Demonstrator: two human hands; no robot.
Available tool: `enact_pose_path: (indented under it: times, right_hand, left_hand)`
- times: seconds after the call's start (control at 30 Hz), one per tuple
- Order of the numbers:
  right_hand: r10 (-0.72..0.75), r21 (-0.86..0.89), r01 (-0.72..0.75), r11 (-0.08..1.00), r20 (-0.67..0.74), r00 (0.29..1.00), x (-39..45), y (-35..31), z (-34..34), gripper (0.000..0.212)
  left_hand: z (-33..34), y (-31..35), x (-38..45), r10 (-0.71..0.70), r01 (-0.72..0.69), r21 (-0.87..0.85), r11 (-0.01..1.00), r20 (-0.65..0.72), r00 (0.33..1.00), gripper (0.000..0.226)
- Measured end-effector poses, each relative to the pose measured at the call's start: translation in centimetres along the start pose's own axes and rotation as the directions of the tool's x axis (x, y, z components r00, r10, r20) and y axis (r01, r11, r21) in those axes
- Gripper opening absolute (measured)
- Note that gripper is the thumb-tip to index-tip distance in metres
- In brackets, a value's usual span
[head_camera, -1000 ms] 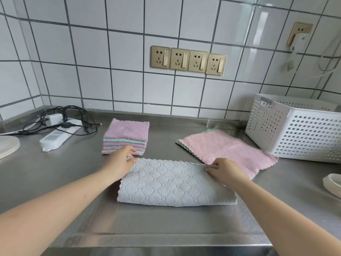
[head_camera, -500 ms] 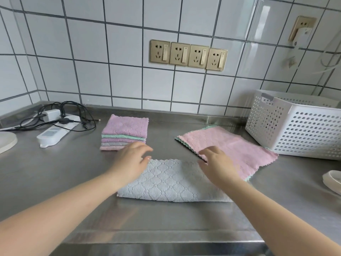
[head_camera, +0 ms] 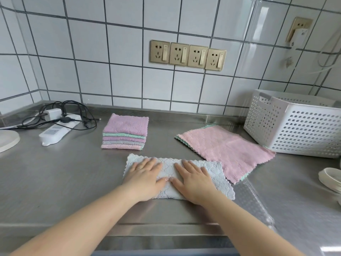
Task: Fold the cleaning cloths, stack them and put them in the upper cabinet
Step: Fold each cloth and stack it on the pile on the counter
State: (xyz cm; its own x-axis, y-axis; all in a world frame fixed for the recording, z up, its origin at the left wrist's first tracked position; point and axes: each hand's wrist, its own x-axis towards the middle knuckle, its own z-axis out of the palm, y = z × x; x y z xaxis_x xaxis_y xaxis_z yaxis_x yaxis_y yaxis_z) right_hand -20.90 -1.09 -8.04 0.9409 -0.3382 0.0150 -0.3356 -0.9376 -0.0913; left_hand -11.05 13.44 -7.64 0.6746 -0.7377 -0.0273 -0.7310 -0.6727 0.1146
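Observation:
A pale grey-blue cloth (head_camera: 217, 175), folded into a long strip, lies on the steel counter in front of me. My left hand (head_camera: 145, 174) rests flat on its left half, fingers spread, a ring on one finger. My right hand (head_camera: 193, 179) lies flat on its right half, thumb tip touching the left thumb. Behind and to the left sits a stack of several folded cloths (head_camera: 125, 134), purple on top. To the right, an unfolded pink cloth (head_camera: 227, 148) lies on top of a green one. No cabinet is in view.
A white perforated basket (head_camera: 295, 130) stands at the back right. A white power strip (head_camera: 55, 132) with black cables lies at the back left, beside a white round object (head_camera: 7, 141). White dishes (head_camera: 330, 180) sit at the right edge. Wall sockets (head_camera: 188, 55) are on the tiles.
Both hands let go of the cloth's far corners and moved inward and down. They now press flat on the middle of the folded strip.

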Motion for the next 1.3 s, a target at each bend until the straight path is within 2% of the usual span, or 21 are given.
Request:
enact_pose_path:
  times: [0.2, 0.33, 0.4, 0.47, 0.53, 0.6, 0.73, 0.9, 1.1, 1.2, 1.3]
  right_hand:
    - [0.105, -0.069, -0.102, 0.992, 0.038, 0.994, -0.6, 3.7, -0.8, 0.085]
    - [0.147, -0.067, -0.143, 0.987, 0.057, 0.988, -0.8, 4.8, -1.0, 0.072]
    - [0.159, -0.077, -0.157, 0.985, 0.03, 0.987, -0.4, 4.5, -1.4, 0.067]
    - [0.144, -0.032, -0.146, 0.989, -0.058, 0.988, 0.2, 4.0, -2.0, 0.052]
    - [0.086, 0.089, -0.074, 0.993, -0.138, 0.987, 1.2, 3.3, -2.5, 0.037]
    - [0.04, 0.187, -0.008, 0.982, -0.167, 0.985, 2.3, 2.2, -2.6, 0.033]
    - [0.02, 0.172, 0.004, 0.985, -0.133, 0.991, 4.0, 0.6, -2.3, 0.025]
    - [0.007, 0.084, 0.009, 0.996, -0.185, 0.983, 4.5, 0.6, -2.1, 0.021]
    - [-0.007, 0.0, 0.007, 1.0, -0.13, 0.992, 3.7, 1.2, -2.9, 0.021]
    - [-0.024, -0.007, 0.024, 1.0, -0.123, 0.992, 2.2, 2.2, -3.0, 0.02]
    - [-0.043, 0.02, 0.046, 0.999, -0.107, 0.993, 0.1, 3.0, -3.1, 0.02]
  left_hand:
    - [-0.2, -1.8, -0.4, -0.087, 0.087, -0.029, 0.996, 0.007, 0.996, 0.072]
    - [-0.3, -2.1, -0.6, -0.112, 0.112, -0.041, 0.993, -0.001, 0.994, 0.073]
    - [-0.5, -1.9, -0.8, -0.06, 0.058, -0.042, 0.997, -0.065, 0.996, 0.074]
    - [-0.9, -1.2, -1.6, 0.088, -0.105, -0.065, 0.992, -0.217, 0.972, 0.079]
    - [-1.1, 0.0, -2.8, 0.231, -0.276, -0.099, 0.956, -0.328, 0.916, 0.068]
    - [-1.3, 1.6, -4.0, 0.294, -0.35, -0.133, 0.927, -0.318, 0.901, 0.055]
    - [-0.5, 2.7, -4.6, 0.33, -0.385, -0.116, 0.915, -0.33, 0.884, 0.024]
    - [0.1, 3.0, -4.3, 0.394, -0.422, 0.008, 0.906, -0.379, 0.837, 0.012]
    - [-0.3, 1.4, -4.6, 0.401, -0.429, -0.022, 0.903, -0.318, 0.859, 0.022]
    - [-0.2, -0.2, -5.5, 0.393, -0.43, -0.056, 0.901, -0.31, 0.865, 0.017]
    - [0.0, -2.2, -5.8, 0.379, -0.421, -0.089, 0.903, -0.296, 0.877, 0.026]
